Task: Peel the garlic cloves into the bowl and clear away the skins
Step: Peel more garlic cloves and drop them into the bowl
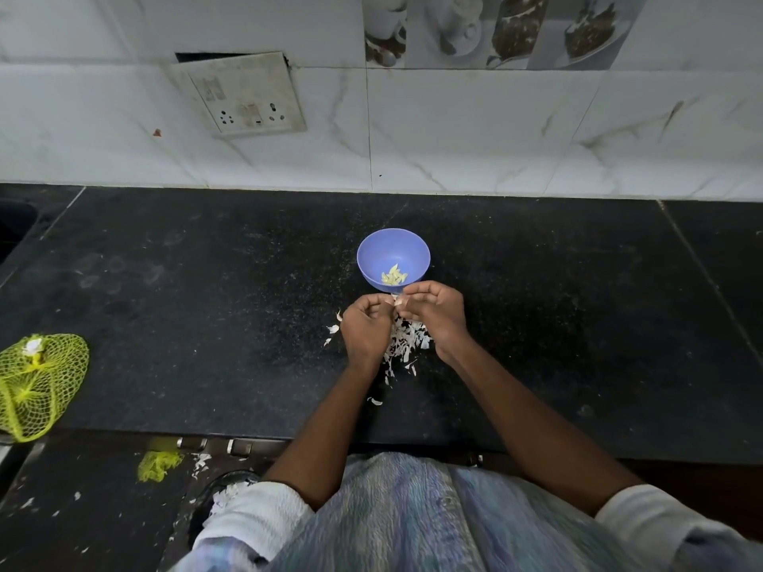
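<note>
A small blue bowl (pixel 373 251) stands on the black counter and holds several peeled garlic cloves (pixel 394 276). Just in front of it my left hand (pixel 365 328) and my right hand (pixel 433 311) meet, fingers curled, pinching a small garlic clove (pixel 397 301) between their fingertips. Most of the clove is hidden by the fingers. Below and between my hands lies a heap of white garlic skins (pixel 402 342), with a few loose flakes (pixel 375 401) scattered nearer the counter edge.
A yellow mesh bag (pixel 37 383) lies at the counter's left front edge. A tiled wall with a socket plate (pixel 247 101) rises behind. Skin flakes and a yellow mesh scrap (pixel 157 464) lie on the floor below the counter edge.
</note>
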